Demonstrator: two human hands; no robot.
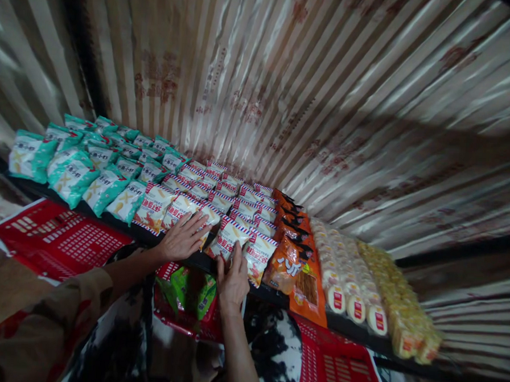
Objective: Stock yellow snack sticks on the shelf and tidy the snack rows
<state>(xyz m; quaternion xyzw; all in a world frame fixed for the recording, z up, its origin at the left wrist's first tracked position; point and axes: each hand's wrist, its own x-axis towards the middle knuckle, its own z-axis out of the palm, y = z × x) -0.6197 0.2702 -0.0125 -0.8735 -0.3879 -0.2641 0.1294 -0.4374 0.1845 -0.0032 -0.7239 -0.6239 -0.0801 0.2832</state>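
My left hand (184, 238) lies flat, fingers stretched, across the front white snack bags with striped top edges, over a white bag (184, 205) and its neighbour. My right hand (233, 278) touches the lower front of another white snack bag (230, 235), thumb and fingers apart against it. A dark gap shows between the bags under my two hands. Just right of my right hand stands one more white bag (259, 254) in the front row. Behind, several rows of the same bags (220, 200) lean back on the black shelf (195, 260).
Teal snack bags (71, 175) fill the left end. Rightward are orange packets (288, 261), white round-ended packs (337, 298) and yellow packs (401, 330). Below hang red baskets (81, 236), one holding green packets (207, 294). A striped plastic sheet (244, 71) rises behind.
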